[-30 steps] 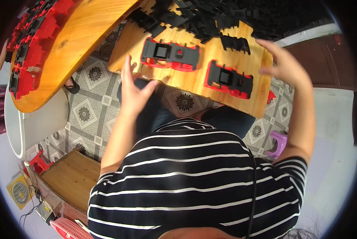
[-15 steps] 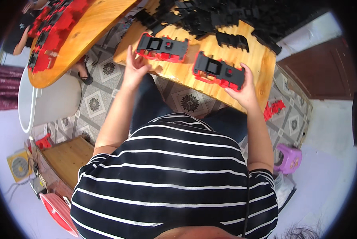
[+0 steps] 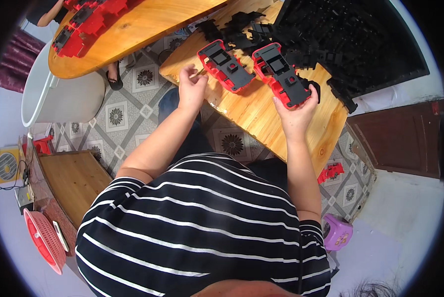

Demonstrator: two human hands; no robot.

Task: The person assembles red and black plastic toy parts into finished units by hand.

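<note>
My right hand (image 3: 297, 118) grips the lower end of a red-and-black plastic housing (image 3: 284, 79), thumb on the near side and fingers round the far side. The housing is tilted, its black face with a square window and a small red button turned up. Beside it, to the left, a matching plastic housing (image 3: 227, 65) rests on the wooden table (image 3: 251, 118). My left hand (image 3: 192, 88) hovers near that one's left side, apart from it. Its fingers are bent, with a gap between thumb and forefinger, and I see nothing held there.
Black plastic parts (image 3: 326, 55) are heaped at the table's far side. Another wooden table (image 3: 128, 29) at the upper left carries red-and-black pieces (image 3: 91, 22). A white tub (image 3: 78, 99) stands below it. A purple stool (image 3: 338, 232) and a red part (image 3: 331, 172) are on the floor at right.
The view has turned, and both housings appear more steeply slanted and closer together. The right hand still holds its housing. My left hand's fingers have gone from spread to bent.
</note>
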